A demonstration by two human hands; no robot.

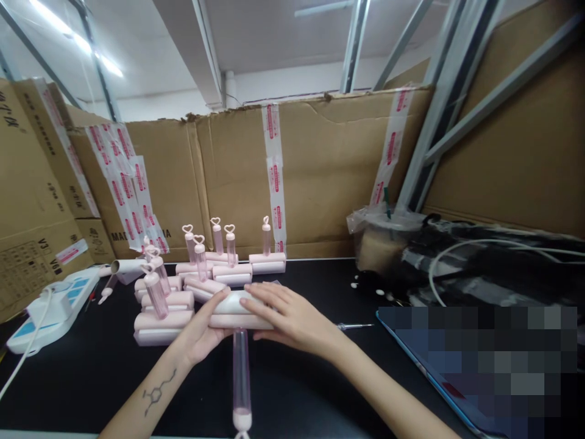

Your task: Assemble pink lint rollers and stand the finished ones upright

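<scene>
A pink and white lint roller (235, 308) is between my hands over the middle of the table. Its clear pink handle (242, 372) hangs down toward me and ends in a pale heart-shaped loop at the bottom edge. My left hand (205, 329) grips the left end of the roller, thumb on top. My right hand (286, 317) lies over the right end, fingers across its upper side. Just beyond stand several similar lint rollers (164, 323), lying on their pink covers with handles upright. A loose handle (107, 289) lies by a white tube (130, 268) at the left.
On the left, a white power strip (82, 302) carries a plugged-in charger. A screwdriver (356, 326) lies right of my hands, near a blurred-out tablet-like device (425, 372). A bagged drink cup (384, 244) stands behind it. Cardboard walls (320, 183) close off the back.
</scene>
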